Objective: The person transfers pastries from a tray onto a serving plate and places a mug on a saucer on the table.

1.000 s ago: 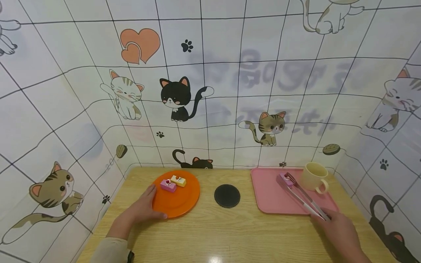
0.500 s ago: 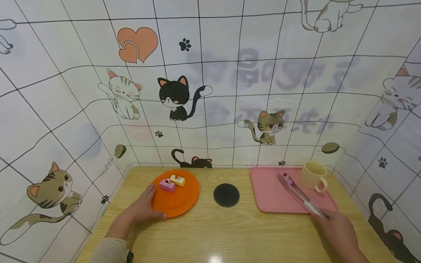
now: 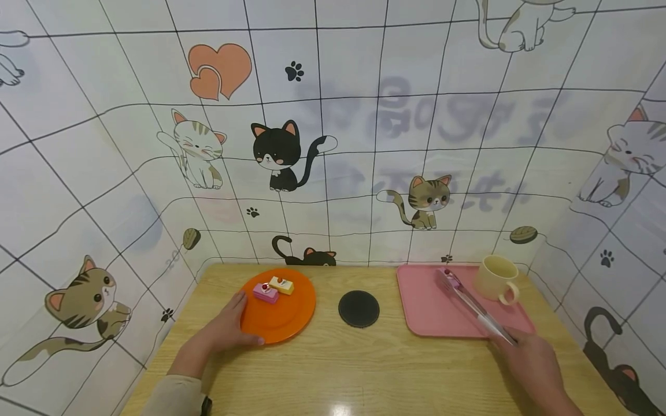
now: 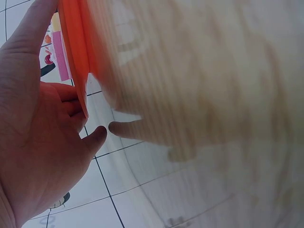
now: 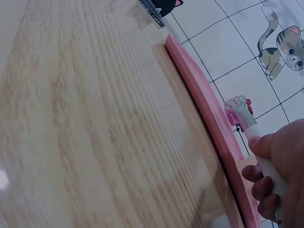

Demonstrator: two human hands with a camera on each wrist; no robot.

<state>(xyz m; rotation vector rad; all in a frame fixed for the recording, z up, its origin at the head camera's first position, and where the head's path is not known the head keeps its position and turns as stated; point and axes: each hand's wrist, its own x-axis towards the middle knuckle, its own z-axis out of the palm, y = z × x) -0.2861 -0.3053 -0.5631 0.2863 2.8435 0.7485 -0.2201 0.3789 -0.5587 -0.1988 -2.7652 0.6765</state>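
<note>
Head view: pale wood-grain table (image 3: 333, 370) carries everything, listed left to right.
Left hand (image 3: 224, 326): fingers and thumb set wide, hooked round the plate's left and near rim; presumably to stop it sliding.
Plate: round, glossy, orange plate (image 3: 291, 323) near the table's far left corner.
Cakes on plate: pink block-shaped toy cake (image 3: 265, 293) touching or just beside yellow block-shaped toy cake (image 3: 281, 285); both long axes slope from far left to near right.
Coaster: flat black disc (image 3: 359, 309), between plate and tray.
Tray: pink rectangular tray (image 3: 421, 315), towards the table's far right corner.
Tray cake: pink cherry-topped toy cake (image 5: 232, 118) by the tray's far edge, between the tongs' tips; whether lifted, cannot tell.
Tongs: slim silver-and-white tongs (image 3: 481, 315), long axis diagonal, tips pointing to the far edge and leftward, likely held low for reach.
Mug: pale yellow mug (image 3: 496, 277), tray's far right corner, handle towards the near right.
Right hand (image 3: 531, 355): fingers curled tight round the tongs, apparently squeezing them together.
</note>
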